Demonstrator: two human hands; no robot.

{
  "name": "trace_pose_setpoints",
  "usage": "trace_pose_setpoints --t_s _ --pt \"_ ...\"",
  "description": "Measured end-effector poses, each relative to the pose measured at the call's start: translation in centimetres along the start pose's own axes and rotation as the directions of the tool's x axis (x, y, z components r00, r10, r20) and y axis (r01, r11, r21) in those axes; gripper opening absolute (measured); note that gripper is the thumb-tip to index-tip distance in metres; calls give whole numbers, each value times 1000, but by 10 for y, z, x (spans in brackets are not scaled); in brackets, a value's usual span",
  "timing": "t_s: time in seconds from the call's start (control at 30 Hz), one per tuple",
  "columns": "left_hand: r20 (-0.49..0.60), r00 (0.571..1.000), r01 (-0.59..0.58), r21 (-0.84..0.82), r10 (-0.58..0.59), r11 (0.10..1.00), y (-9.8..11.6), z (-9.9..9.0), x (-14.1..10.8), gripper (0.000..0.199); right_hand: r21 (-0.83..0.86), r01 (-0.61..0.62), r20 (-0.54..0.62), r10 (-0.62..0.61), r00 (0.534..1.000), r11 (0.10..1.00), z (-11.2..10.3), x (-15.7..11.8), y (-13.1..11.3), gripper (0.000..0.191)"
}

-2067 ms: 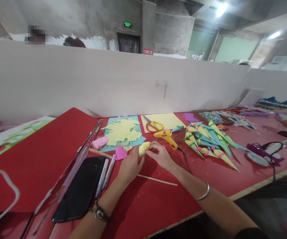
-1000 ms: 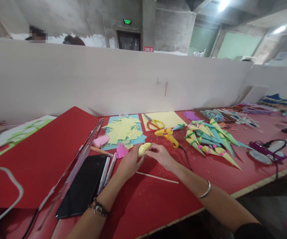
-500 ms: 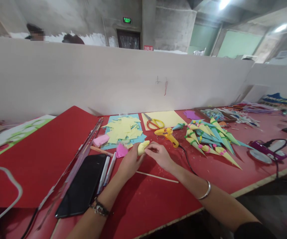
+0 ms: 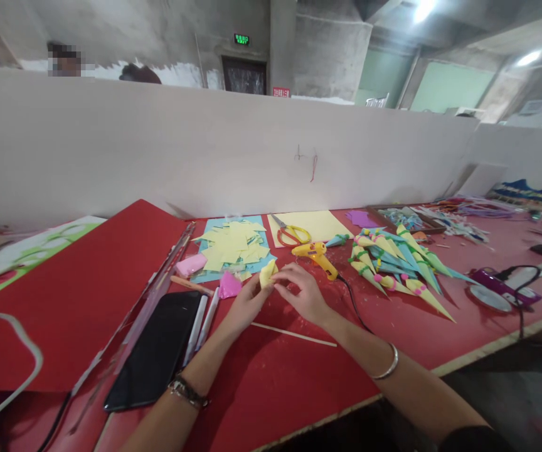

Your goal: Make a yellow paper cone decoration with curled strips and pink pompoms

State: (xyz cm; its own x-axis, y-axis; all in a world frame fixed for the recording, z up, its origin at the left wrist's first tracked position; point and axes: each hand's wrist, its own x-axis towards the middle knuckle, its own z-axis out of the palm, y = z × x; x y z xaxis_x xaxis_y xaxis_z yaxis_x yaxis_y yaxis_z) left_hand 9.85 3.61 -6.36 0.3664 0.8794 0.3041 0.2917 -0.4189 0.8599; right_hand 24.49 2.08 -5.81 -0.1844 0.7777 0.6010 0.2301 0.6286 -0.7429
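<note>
Between my hands is a small rolled piece of yellow paper (image 4: 268,274), held above the red table. My left hand (image 4: 248,302) grips it from the left, fingers wrapped round its lower part. My right hand (image 4: 302,290) pinches at its right side with thumb and fingers. Just beyond lies a pile of cut yellow paper pieces (image 4: 233,245) on a blue sheet (image 4: 209,274). A yellow glue gun (image 4: 315,252) rests past my right hand. Below my hands a thin pale stick (image 4: 294,334) lies on the table.
Scissors (image 4: 292,233) lie on a cream sheet (image 4: 322,221). Finished-looking paper cones (image 4: 393,251) are heaped to the right. A black phone (image 4: 158,351), white pens (image 4: 207,319) and a pink packet (image 4: 229,285) are at left. A purple device (image 4: 506,285) with cables sits far right.
The yellow paper roll has been turned more upright between my fingers. Both hands stay in nearly the same place, my left hand's grip having shifted slightly.
</note>
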Motion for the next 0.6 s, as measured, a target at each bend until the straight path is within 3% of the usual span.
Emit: trace_pose_setpoints --t_s 0.17,0.4,0.6 --pt "-4 998 -64 63 65 996 1 -3 -2 29 -145 103 18 -102 995 984 -1 0 -1 14" --pt "-50 980 -173 281 195 944 0 -8 -3 26 -98 140 -30 -143 989 985 2 -3 -2 9" --pt "-8 970 -223 365 242 904 0 -8 -6 39 -90 111 36 -108 993 990 4 -7 -1 33"
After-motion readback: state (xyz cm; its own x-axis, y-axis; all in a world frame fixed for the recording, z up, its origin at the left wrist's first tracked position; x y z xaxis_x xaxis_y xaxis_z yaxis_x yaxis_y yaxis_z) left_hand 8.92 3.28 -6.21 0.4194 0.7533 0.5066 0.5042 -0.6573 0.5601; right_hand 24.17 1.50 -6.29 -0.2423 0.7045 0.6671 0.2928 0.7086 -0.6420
